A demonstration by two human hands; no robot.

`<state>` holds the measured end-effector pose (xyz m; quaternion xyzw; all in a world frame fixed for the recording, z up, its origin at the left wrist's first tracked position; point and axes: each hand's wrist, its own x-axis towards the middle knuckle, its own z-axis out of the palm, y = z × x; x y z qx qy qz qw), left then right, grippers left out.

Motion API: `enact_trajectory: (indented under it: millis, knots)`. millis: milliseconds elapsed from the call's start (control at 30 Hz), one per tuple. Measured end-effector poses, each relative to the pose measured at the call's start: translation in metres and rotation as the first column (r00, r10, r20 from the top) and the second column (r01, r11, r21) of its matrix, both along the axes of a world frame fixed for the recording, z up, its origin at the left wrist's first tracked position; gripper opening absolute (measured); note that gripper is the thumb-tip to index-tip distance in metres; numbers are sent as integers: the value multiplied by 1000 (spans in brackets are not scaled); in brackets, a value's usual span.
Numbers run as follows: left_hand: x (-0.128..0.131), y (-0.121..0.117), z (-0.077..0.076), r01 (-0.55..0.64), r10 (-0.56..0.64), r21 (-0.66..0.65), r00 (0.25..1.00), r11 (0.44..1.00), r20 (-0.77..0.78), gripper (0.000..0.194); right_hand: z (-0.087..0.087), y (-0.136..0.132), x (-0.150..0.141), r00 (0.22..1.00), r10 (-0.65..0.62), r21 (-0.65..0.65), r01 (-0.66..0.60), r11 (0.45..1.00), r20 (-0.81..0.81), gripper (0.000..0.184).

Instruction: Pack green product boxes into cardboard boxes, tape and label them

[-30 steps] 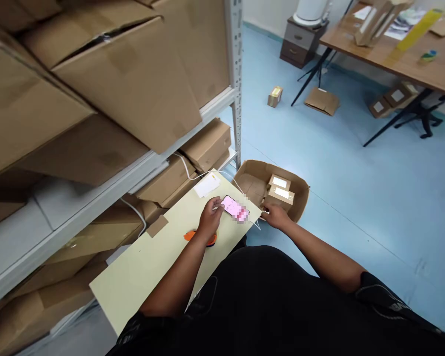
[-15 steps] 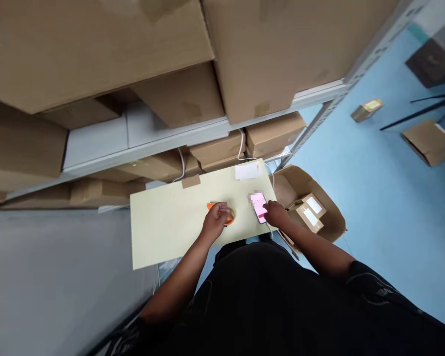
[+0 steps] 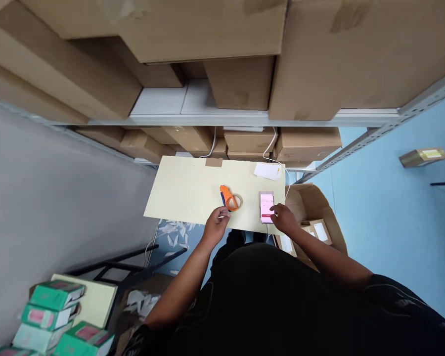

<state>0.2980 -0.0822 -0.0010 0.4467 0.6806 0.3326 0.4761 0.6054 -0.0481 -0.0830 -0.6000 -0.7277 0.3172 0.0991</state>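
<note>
On the pale yellow table (image 3: 181,195) lies an orange tape dispenser (image 3: 226,192) with a roll of tape in it. My left hand (image 3: 215,226) is just in front of the dispenser, palm partly turned up and fingers loosely bent; I see nothing held in it. Further right, a phone (image 3: 267,207) with a lit pink screen rests flat on the table, a white cable at its lower end. My right hand (image 3: 285,218) reaches over the phone's right edge, a finger at the lower part of the screen and the hand not gripping anything.
White paper (image 3: 267,171) and a brown cardboard piece (image 3: 214,162) lie at the table's back edge. Behind stands a metal shelf (image 3: 222,119) packed with cartons. An open carton (image 3: 328,217) holding small boxes is at the right. Green boxes (image 3: 57,294) are stacked lower left.
The view has swung left and levelled out, bringing the green boxes into sight. My left hand has drawn back from over the tape dispenser, uncovering it. My right hand stays at the phone.
</note>
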Motion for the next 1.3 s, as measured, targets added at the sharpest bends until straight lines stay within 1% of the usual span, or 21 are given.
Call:
enact_trajectory:
  millis: [100,267,433,567,733,933,1033,1167,1300]
  knots:
    - [-5,-21,-1,-76,76,24,997,997,8,34,9,1,-16,994,78,10,-77,997,-78,28]
    - [-26,-60,1,-223,224,52,975,973,2,34,30,3,-62,957,234,-9,-239,971,-171,28]
    - [-57,-107,1,-378,378,77,926,923,18,36,50,0,-117,901,374,8,-382,924,-221,26]
    - [-90,-156,-5,-488,488,101,872,867,34,36,56,-13,-170,860,438,22,-449,893,-262,25]
    - [-142,-229,-7,-597,600,154,800,787,35,34,58,-49,-244,819,498,37,-510,859,-286,26]
    - [-214,-320,-4,-666,677,188,736,722,6,32,65,-110,-337,772,577,57,-586,809,-267,26]
    - [-243,-360,-2,-706,719,187,695,683,-5,33,68,-140,-379,746,613,62,-621,782,-258,25]
    - [-269,-407,-2,-767,779,168,627,619,-4,34,67,-171,-429,672,705,74,-710,701,-227,26]
    - [-283,-441,-6,-842,848,126,529,525,1,34,64,-190,-473,582,784,69,-792,607,-216,27]
